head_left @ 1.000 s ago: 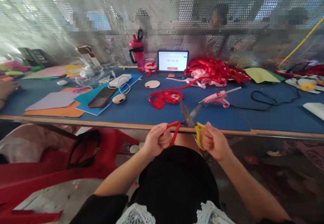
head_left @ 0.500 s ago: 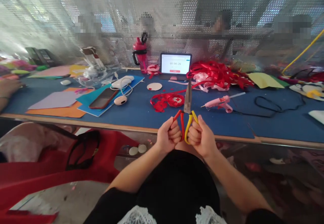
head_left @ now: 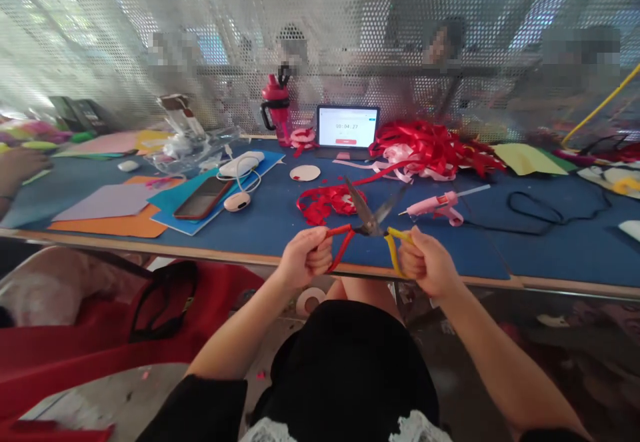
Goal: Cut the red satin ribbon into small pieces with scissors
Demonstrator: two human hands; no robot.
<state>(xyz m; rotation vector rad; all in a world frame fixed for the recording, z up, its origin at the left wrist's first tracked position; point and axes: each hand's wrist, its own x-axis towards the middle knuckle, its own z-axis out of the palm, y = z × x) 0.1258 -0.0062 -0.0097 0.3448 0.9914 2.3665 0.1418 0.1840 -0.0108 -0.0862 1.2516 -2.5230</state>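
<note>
I hold a pair of scissors (head_left: 369, 219) with both hands in front of the table's near edge. My left hand (head_left: 304, 257) is closed round the red handle. My right hand (head_left: 426, 262) is closed round the yellow handle. The handles are pulled apart and the two blades stand spread, pointing away from me. Just beyond the blades lies a red ribbon piece (head_left: 327, 201) on the blue table (head_left: 280, 219).
A pink glue gun (head_left: 434, 205) with a black cord lies right of the scissors. A heap of red ribbon (head_left: 430, 145), a tablet (head_left: 347, 126), a red bottle (head_left: 276, 106), a phone (head_left: 197, 197), coloured paper sheets (head_left: 110, 205) and a red chair (head_left: 125, 335) are around. Another person's hand (head_left: 17, 165) rests far left.
Half a second ago the handles were pressed together with the blades closed and upright. Now my hands have pulled apart and the blades are spread, as they were one second ago.
</note>
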